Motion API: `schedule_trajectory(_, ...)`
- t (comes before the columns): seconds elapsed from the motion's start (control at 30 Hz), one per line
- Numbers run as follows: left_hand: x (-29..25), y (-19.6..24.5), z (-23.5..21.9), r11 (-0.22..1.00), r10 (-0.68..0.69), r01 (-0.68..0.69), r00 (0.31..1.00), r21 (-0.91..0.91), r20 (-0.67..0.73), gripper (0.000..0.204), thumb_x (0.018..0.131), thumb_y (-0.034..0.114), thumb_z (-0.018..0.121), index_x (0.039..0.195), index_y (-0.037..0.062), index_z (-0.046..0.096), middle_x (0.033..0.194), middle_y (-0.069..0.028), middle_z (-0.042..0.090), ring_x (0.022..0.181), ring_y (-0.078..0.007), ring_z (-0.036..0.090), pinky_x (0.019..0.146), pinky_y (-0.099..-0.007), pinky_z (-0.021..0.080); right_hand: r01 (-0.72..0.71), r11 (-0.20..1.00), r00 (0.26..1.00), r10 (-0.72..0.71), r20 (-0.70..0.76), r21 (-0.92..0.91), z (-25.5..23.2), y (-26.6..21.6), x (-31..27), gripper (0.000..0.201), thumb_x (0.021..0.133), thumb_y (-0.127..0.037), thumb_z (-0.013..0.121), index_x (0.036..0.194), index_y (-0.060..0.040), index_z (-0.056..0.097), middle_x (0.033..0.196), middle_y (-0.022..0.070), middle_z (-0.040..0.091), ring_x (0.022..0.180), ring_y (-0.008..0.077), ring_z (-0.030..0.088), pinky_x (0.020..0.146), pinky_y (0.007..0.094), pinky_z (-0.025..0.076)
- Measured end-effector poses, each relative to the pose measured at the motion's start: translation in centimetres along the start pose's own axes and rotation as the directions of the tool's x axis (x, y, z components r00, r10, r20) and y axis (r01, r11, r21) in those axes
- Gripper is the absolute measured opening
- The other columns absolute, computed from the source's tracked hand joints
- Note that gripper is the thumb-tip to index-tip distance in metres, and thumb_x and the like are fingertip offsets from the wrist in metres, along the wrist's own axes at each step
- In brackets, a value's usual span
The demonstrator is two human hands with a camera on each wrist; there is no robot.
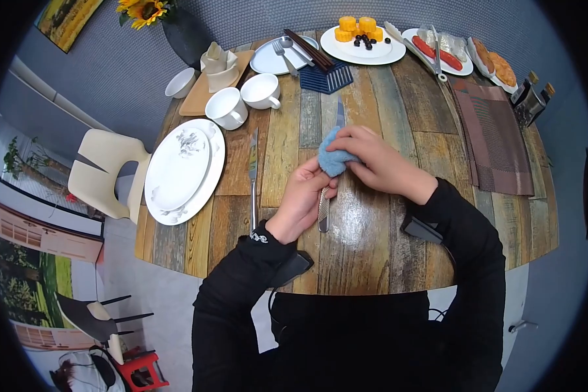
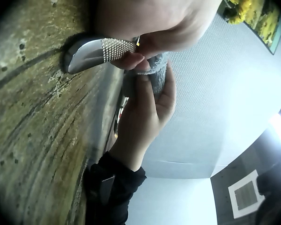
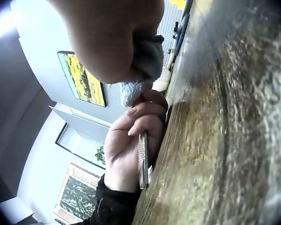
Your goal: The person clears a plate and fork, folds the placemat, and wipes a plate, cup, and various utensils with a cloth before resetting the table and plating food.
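Observation:
A table knife with a textured metal handle is held over the wooden table, its blade tip pointing away from the person. My left hand grips the handle, whose butt end sticks out below the fingers in the left wrist view. A light blue cloth is folded over the middle of the knife. My right hand pinches this cloth around the blade, close against the left fingertips. Cloth and fingers hide the part where blade meets handle. Left of the hands, a second knife lies lengthwise on the table.
Stacked plates and two white cups stand at left. Cutlery rests on a tray behind. Farther back are a fruit plate and a sausage plate. A folded placemat lies right, near bottles.

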State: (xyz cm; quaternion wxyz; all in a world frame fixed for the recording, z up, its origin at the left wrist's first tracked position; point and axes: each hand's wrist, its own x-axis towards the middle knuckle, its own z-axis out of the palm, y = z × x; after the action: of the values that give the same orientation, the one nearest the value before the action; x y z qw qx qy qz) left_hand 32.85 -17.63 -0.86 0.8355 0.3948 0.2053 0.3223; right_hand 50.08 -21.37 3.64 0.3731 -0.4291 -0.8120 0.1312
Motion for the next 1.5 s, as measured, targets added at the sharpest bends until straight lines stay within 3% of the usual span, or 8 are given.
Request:
schedule_trajectory(0.1,-0.1,-0.1,0.1,0.996,-0.061,0.055,0.993,-0.064,-0.103,0.028,0.082,-0.003,0.046,0.110,-0.0016,0.047,0.085,-0.0069,0.053,0.062,-0.0094,0.046,0.050,-0.0204,0.036,0.011,0.992,0.994,-0.025,-0.110,-0.122,0.1,1.6,0.5,0.032,0.067,0.006,0.048,0.098,-0.0045,0.052,0.100,0.0130,0.049,0.096,0.0324,0.046,0.083,0.0364,0.038)
schedule_trajectory(0.3,-0.1,0.2,0.3,0.997,-0.081,0.080,0.994,-0.014,-0.067,0.044,0.081,-0.005,0.047,0.124,-0.0027,0.036,0.086,-0.0099,0.053,0.061,-0.0093,0.048,0.050,-0.0203,0.038,-0.077,0.985,0.970,0.038,-0.240,-0.156,-0.5,4.3,1.4,0.034,0.067,0.007,0.048,0.098,-0.0044,0.051,0.100,0.0137,0.050,0.097,0.0332,0.046,0.083,0.0373,0.037)
schedule_trajectory(0.6,-0.1,-0.1,0.5,0.999,-0.014,0.019,0.994,0.044,-0.109,0.039,0.082,-0.003,0.048,0.121,-0.0029,0.038,0.093,-0.0110,0.054,0.064,-0.0093,0.049,0.052,-0.0202,0.039,-0.181,0.966,0.883,0.077,-0.463,-0.185,-0.8,5.9,2.2,0.036,0.068,0.006,0.051,0.103,-0.0037,0.049,0.104,0.0147,0.047,0.100,0.0334,0.044,0.086,0.0370,0.036)
schedule_trajectory(0.73,-0.1,0.0,0.8,0.998,-0.004,0.012,0.989,0.058,-0.145,0.036,0.083,-0.003,0.047,0.118,-0.0037,0.039,0.102,-0.0122,0.054,0.076,-0.0115,0.054,0.062,-0.0220,0.045,-0.074,0.991,0.941,0.031,-0.337,-0.115,-0.2,4.0,2.0,0.039,0.069,0.007,0.050,0.106,-0.0039,0.048,0.107,0.0147,0.045,0.102,0.0326,0.043,0.088,0.0359,0.035)
schedule_trajectory(0.8,0.1,-0.1,0.8,0.997,0.006,-0.015,0.993,-0.075,-0.117,0.035,0.083,-0.004,0.045,0.118,-0.0043,0.039,0.110,-0.0143,0.051,0.097,-0.0179,0.054,0.081,-0.0268,0.047,-0.034,0.992,0.982,0.011,-0.188,-0.120,0.4,3.3,1.9,0.040,0.070,0.007,0.049,0.109,-0.0044,0.047,0.109,0.0145,0.044,0.105,0.0321,0.042,0.090,0.0349,0.034)
schedule_trajectory(0.9,-0.1,0.3,0.5,0.983,-0.025,0.009,0.996,-0.184,-0.082,0.034,0.082,-0.006,0.041,0.116,-0.0058,0.040,0.110,-0.0149,0.050,0.104,-0.0194,0.050,0.093,-0.0312,0.041,0.008,0.999,0.998,-0.011,-0.067,-0.038,1.2,2.2,1.6,0.035,0.069,0.006,0.049,0.103,-0.0030,0.049,0.104,0.0133,0.047,0.100,0.0316,0.044,0.086,0.0361,0.036)
schedule_trajectory(1.2,-0.2,0.2,-0.1,0.964,0.015,-0.037,0.996,-0.263,-0.086,0.044,0.080,0.021,0.030,0.112,-0.0079,0.042,0.115,-0.0174,0.048,0.108,-0.0279,0.046,0.095,-0.0376,0.033,0.022,0.993,0.991,-0.037,0.128,0.120,1.5,-0.1,-0.1,0.032,0.068,0.006,0.049,0.099,-0.0035,0.052,0.102,0.0127,0.051,0.098,0.0308,0.047,0.086,0.0356,0.037)
schedule_trajectory(1.5,-0.2,0.7,0.4,0.949,-0.022,-0.002,0.997,-0.315,-0.074,0.048,0.079,0.021,0.032,0.117,-0.0096,0.034,0.120,-0.0216,0.043,0.109,-0.0298,0.045,0.098,-0.0390,0.032,0.104,0.966,0.937,-0.174,0.303,0.235,1.5,-1.9,-1.2,0.032,0.067,0.009,0.047,0.096,-0.0047,0.054,0.096,0.0105,0.053,0.093,0.0294,0.048,0.083,0.0359,0.038)
